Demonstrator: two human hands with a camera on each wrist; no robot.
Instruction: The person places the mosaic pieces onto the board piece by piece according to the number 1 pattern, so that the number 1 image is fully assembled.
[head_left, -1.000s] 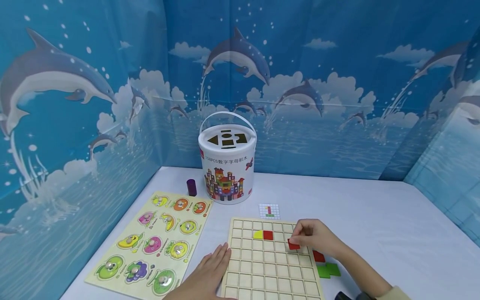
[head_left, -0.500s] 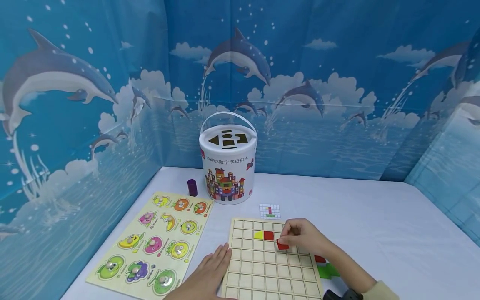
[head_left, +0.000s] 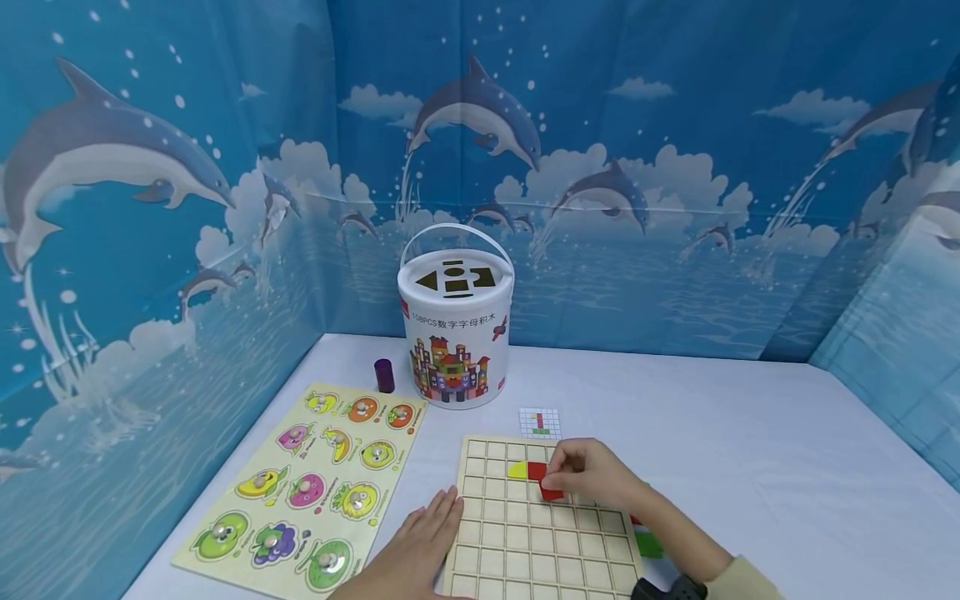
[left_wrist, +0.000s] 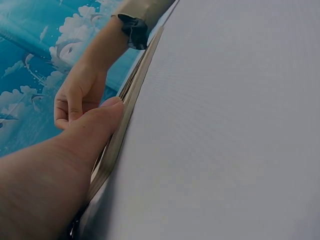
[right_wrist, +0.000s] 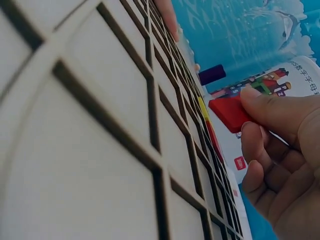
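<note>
My right hand [head_left: 592, 473] pinches a red square tile [right_wrist: 231, 113] between thumb and index finger, just over the wooden grid board [head_left: 517, 533]. In the head view the held tile overlaps the cell in front of a red square tile [head_left: 537, 471] lying in the board. Left of that one sits a yellow tile [head_left: 517, 470] with one rounded corner. My left hand [head_left: 420, 533] rests at the board's left edge with fingers straight, and its thumb [left_wrist: 107, 112] lies along the near edge in the left wrist view.
Behind the board lies a small pattern card [head_left: 539, 423]. Green tiles [head_left: 649, 545] lie right of the board, partly under the right forearm. A fruit puzzle board [head_left: 300, 492] is at the left, with a purple cylinder [head_left: 384, 376] and a white bucket [head_left: 456, 333] farther back.
My right hand has moved left across the board with the red square tile, stopping close to the placed red one. The left hand has stayed at the board's edge.
</note>
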